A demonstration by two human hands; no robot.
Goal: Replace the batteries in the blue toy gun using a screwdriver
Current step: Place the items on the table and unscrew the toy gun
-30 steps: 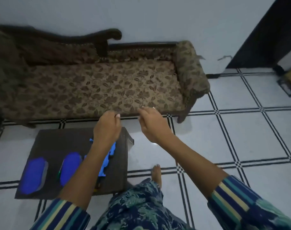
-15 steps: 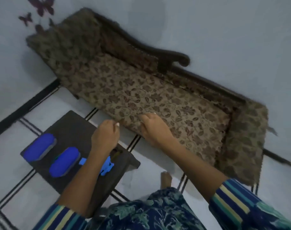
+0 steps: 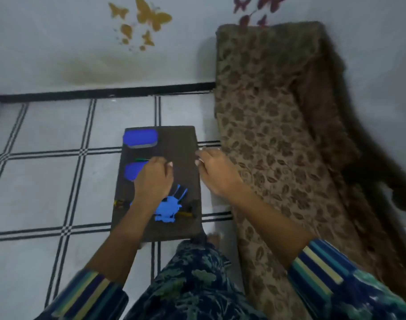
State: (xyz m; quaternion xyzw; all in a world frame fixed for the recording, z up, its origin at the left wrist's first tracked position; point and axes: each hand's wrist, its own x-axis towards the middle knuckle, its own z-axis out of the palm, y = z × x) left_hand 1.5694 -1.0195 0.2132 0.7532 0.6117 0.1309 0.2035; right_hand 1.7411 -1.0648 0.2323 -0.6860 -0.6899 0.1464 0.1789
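Hovering right hand (image 3: 218, 174) overlaps the table (image 3: 178, 139)'s right edge, beside the sofa (image 3: 266, 135).

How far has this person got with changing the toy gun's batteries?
Barely started, it seems. Done: nothing visible; the blue toy gun lies on the dark table, not held. In hand: the left hand hovers near a thin green tool, possibly the screwdriver; the right hand is by the table's edge; blur hides any grip. Left: unscrewing, the swap itself, closing up.
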